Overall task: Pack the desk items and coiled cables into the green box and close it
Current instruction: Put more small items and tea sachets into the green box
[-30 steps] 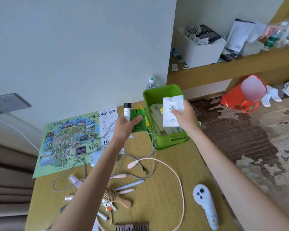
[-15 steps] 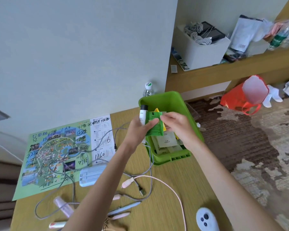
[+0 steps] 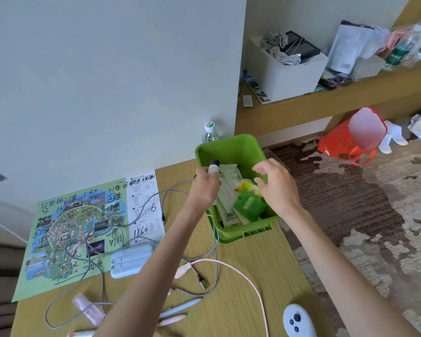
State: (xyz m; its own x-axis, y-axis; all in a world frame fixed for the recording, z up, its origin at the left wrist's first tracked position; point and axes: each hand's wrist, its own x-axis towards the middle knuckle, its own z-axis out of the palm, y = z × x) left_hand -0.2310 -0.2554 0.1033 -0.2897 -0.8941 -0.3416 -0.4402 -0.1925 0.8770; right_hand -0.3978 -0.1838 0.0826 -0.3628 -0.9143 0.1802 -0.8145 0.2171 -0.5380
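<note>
— What lies around the green box (image 3: 231, 147)?

— A water bottle (image 3: 209, 131) behind it against the wall; a map sheet (image 3: 83, 229), a pale blue case (image 3: 131, 260), grey cable (image 3: 102, 283) and pink cable (image 3: 248, 280) sprawled loose on the desk (image 3: 241, 300); a white controller (image 3: 298, 321) near the front edge.

— And the box?

— At the desk's right edge, lidless, holding paper packets and a green pouch (image 3: 248, 205).

— The hands?

— Left hand (image 3: 204, 188) wrapped around a small black-capped bottle (image 3: 214, 167) at the box's near rim; right hand (image 3: 277, 186) over the box, fingers spread, seemingly holding nothing.
</note>
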